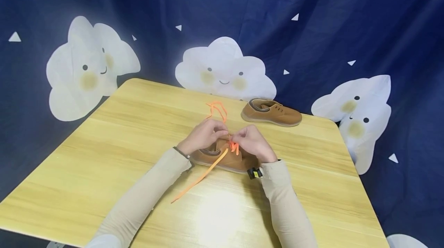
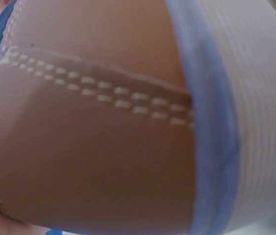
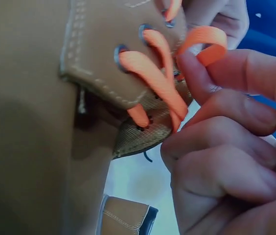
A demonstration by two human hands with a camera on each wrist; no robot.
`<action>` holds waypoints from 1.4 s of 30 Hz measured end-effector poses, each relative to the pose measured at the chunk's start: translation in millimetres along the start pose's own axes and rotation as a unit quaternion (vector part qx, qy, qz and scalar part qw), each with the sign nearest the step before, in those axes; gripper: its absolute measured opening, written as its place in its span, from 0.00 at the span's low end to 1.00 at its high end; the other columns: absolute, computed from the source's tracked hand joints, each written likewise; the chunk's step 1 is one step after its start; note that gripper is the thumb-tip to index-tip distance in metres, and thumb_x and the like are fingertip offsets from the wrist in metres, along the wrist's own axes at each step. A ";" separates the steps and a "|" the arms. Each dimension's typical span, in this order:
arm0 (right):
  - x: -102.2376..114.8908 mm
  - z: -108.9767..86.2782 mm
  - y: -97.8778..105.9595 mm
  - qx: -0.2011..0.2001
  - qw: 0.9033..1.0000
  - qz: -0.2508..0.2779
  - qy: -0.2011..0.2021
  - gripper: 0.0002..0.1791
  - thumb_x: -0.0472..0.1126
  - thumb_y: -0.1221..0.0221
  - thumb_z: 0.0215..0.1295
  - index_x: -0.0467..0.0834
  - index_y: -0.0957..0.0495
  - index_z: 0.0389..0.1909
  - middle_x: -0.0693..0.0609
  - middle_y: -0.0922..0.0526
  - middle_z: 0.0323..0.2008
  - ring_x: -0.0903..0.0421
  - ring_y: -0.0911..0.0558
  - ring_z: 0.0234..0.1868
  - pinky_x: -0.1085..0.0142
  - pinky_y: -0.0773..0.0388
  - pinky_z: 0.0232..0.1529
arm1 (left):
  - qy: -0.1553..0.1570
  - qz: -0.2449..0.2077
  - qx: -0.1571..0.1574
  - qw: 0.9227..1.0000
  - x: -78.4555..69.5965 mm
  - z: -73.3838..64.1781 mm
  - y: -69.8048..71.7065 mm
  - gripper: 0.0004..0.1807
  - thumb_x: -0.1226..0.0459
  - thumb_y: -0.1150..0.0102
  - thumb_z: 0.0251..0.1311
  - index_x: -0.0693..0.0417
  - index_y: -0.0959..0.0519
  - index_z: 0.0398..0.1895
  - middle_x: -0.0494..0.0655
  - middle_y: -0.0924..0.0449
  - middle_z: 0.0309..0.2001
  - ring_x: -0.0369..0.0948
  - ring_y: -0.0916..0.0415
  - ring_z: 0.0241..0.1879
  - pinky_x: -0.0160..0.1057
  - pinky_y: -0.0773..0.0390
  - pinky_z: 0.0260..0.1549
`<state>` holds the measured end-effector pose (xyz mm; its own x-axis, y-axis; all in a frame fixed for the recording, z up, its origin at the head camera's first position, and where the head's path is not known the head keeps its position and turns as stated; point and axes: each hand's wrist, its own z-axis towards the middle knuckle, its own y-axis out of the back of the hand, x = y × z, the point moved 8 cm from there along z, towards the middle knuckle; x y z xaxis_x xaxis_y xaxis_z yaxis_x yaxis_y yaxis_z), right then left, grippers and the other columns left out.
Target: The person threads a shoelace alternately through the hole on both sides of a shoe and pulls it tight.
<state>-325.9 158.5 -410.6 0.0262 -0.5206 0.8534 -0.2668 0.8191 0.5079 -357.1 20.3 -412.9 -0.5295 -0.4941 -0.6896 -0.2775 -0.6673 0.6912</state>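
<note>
A brown shoe (image 1: 222, 160) with an orange shoelace (image 1: 201, 176) stands on the table, its heel toward the left. My right hand (image 1: 252, 140) pinches the lace, which makes a small loop above the thumb and finger in the right wrist view; other lace strands (image 3: 150, 73) run through metal eyelets there. Against the far side of the lacing my left hand (image 1: 206, 134) is bent, gripping the shoe's eyelet flap; its fingertips are partly hidden. The shoe's stitched leather side (image 2: 94, 147) fills the left wrist view. One loose lace end trails over the near side.
A second brown shoe (image 1: 272, 113), without a visible lace, sits near the table's back edge. Beyond the left hand lies a loop of orange lace (image 1: 218, 105). The wooden table (image 1: 114, 151) ends at a blue curtain (image 1: 152, 9) printed with clouds.
</note>
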 end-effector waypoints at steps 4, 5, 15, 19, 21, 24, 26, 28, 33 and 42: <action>2.0 -0.3 -1.1 -0.011 1.000 -0.028 0.001 0.17 0.38 0.40 0.70 0.39 0.13 0.20 0.59 0.34 0.10 0.62 0.43 0.13 0.70 0.47 0.18 | -0.020 -0.017 0.012 1.000 -3.0 -0.5 0.3 0.07 0.63 0.38 0.71 0.52 0.13 0.45 0.47 0.09 0.45 0.42 0.13 0.45 0.43 0.15 0.47; 2.7 -0.4 -1.5 -0.014 0.999 -0.037 0.004 0.18 0.39 0.40 0.71 0.39 0.14 0.20 0.60 0.35 0.09 0.62 0.41 0.13 0.70 0.45 0.18 | -0.026 -0.026 0.019 0.999 -4.0 -0.7 0.3 0.08 0.64 0.39 0.71 0.53 0.13 0.47 0.48 0.10 0.47 0.43 0.13 0.48 0.43 0.15 0.49; 10.5 -2.6 -4.6 -0.022 0.995 -0.096 0.025 0.20 0.40 0.41 0.74 0.40 0.16 0.19 0.59 0.33 0.09 0.62 0.37 0.12 0.70 0.43 0.18 | 0.026 -0.149 0.107 0.983 9.6 -3.6 -3.6 0.18 0.69 0.47 0.69 0.55 0.16 0.57 0.50 0.14 0.57 0.42 0.18 0.52 0.45 0.19 0.56; 12.6 -5.0 2.1 0.001 0.991 -0.126 0.043 0.18 0.44 0.42 0.76 0.43 0.13 0.25 0.58 0.28 0.13 0.62 0.34 0.14 0.70 0.41 0.19 | 0.057 -0.171 0.119 0.976 15.3 -5.4 -4.0 0.21 0.69 0.50 0.67 0.52 0.16 0.59 0.48 0.15 0.51 0.36 0.29 0.33 0.35 0.26 0.38; 13.3 -7.4 12.3 0.000 0.989 -0.137 0.057 0.15 0.45 0.41 0.75 0.42 0.12 0.33 0.55 0.23 0.18 0.59 0.31 0.18 0.68 0.36 0.22 | 0.065 -0.179 0.118 0.975 15.9 -6.0 -3.0 0.22 0.69 0.51 0.67 0.50 0.16 0.59 0.46 0.16 0.50 0.35 0.35 0.29 0.34 0.31 0.34; 6.9 -11.1 27.6 0.004 0.985 -0.160 0.065 0.18 0.49 0.37 0.71 0.40 0.15 0.52 0.48 0.17 0.31 0.52 0.21 0.31 0.61 0.24 0.33 | 0.075 -0.186 0.115 0.973 16.2 -6.3 -1.0 0.22 0.68 0.51 0.66 0.48 0.16 0.59 0.45 0.16 0.51 0.36 0.40 0.26 0.35 0.34 0.31; -4.4 -13.2 29.8 0.044 0.982 -0.177 0.044 0.33 0.52 0.33 0.67 0.37 0.24 0.66 0.41 0.14 0.49 0.46 0.16 0.49 0.53 0.19 0.50 | 0.071 -0.190 0.109 0.973 15.9 -5.7 0.8 0.22 0.69 0.51 0.66 0.48 0.16 0.58 0.44 0.16 0.58 0.33 0.31 0.34 0.34 0.28 0.39; -16.7 -15.4 24.7 0.103 0.974 -0.202 0.021 0.48 0.55 0.28 0.61 0.34 0.35 0.74 0.36 0.21 0.64 0.40 0.22 0.66 0.46 0.24 0.65 | 0.074 -0.206 0.106 0.970 16.6 -5.4 2.0 0.22 0.69 0.51 0.67 0.50 0.17 0.60 0.47 0.16 0.60 0.36 0.24 0.41 0.35 0.24 0.45; -28.4 -15.0 5.3 0.187 0.958 -0.218 0.006 0.49 0.50 0.20 0.49 0.36 0.29 0.71 0.42 0.22 0.67 0.43 0.26 0.71 0.47 0.33 0.75 | 0.065 -0.272 0.088 0.956 16.0 -2.2 7.6 0.23 0.72 0.52 0.68 0.59 0.22 0.65 0.57 0.20 0.64 0.53 0.24 0.65 0.49 0.24 0.66; -25.6 -12.8 4.6 0.175 0.957 -0.231 0.010 0.45 0.45 0.18 0.46 0.40 0.24 0.68 0.46 0.19 0.65 0.46 0.23 0.68 0.49 0.32 0.74 | 0.053 -0.342 -0.012 0.938 18.0 2.4 32.1 0.24 0.71 0.48 0.72 0.60 0.27 0.70 0.62 0.26 0.69 0.53 0.25 0.67 0.45 0.23 0.66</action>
<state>-315.5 178.6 -428.6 0.2369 -0.8001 0.5511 -0.5282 0.3700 0.7642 -377.5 -8.7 -402.6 -0.1500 0.0030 -0.9887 -0.5046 -0.8602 0.0739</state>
